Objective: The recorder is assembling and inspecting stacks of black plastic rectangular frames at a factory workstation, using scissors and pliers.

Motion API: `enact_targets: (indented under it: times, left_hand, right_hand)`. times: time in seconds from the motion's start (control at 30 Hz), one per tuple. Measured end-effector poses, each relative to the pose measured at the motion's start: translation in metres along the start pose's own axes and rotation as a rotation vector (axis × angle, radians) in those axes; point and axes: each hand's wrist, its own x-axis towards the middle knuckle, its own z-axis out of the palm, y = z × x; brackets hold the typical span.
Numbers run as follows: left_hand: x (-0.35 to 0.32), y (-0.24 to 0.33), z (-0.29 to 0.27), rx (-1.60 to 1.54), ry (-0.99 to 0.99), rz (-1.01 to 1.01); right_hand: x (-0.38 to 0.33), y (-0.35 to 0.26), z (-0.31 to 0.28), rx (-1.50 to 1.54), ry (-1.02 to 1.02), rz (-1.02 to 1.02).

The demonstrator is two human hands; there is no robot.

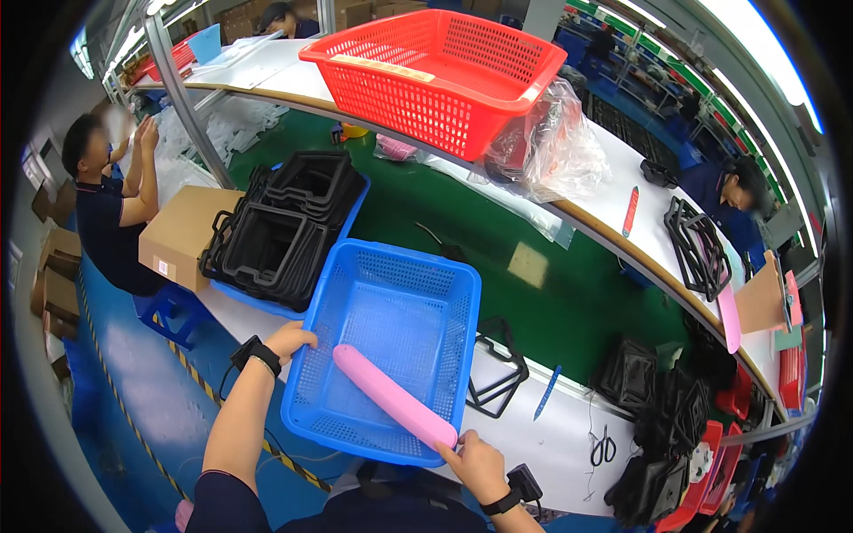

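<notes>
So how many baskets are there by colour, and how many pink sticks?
Blue baskets: 2, one held by both hands, one under black frames
Red baskets: 1, on the shelf
Pink sticks: 2, one lying in the held basket, one on the right of the bench
Total: 5

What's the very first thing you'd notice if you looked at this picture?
The bright blue basket in the middle, gripped by the left hand on its left rim, while the right hand at its near corner holds a long pink stick that lies across it. Next, the big red basket up on the white shelf above, and the pile of black frames just behind the blue one.
</notes>
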Motion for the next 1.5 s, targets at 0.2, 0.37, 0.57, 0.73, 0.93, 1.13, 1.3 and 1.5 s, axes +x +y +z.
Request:
enact_targets:
  times: [0.2,0.37,0.57,0.73,0.93,1.13,1.3,1.5]
  left_hand:
    - [0.016,0.0,-0.005,-0.001,-0.006,-0.044]
    - [0.003,-0.012,-0.012,-0.034,-0.018,0.01]
    - [-0.013,-0.014,-0.01,-0.128,-0.06,-0.05]
    - [-0.023,-0.007,-0.005,-0.142,0.011,-0.044]
    - [-0.002,-0.003,0.009,-0.096,-0.016,0.0]
    - [0.032,0.011,0.037,0.144,0.138,0.1]
    - [-0.014,0.016,0.051,0.852,0.649,0.295]
    - [-0.096,-0.039,0.067,0.528,0.423,0.149]
  right_hand:
    - [0.027,0.004,0.001,0.444,0.288,0.045]
    - [0.139,0.062,-0.025,0.281,0.692,-0.095]
    - [0.232,0.057,0.021,-0.093,0.489,-0.256]
    - [0.248,0.054,0.047,-0.031,0.528,-0.272]
    - [0.232,0.076,0.026,-0.11,0.584,-0.124]
    - [0.217,0.091,-0.007,0.197,0.82,-0.001]
    - [0.158,-0.03,-0.011,-0.004,0.366,-0.438]
    - [0.187,-0.029,0.079,-0.255,0.089,-0.008]
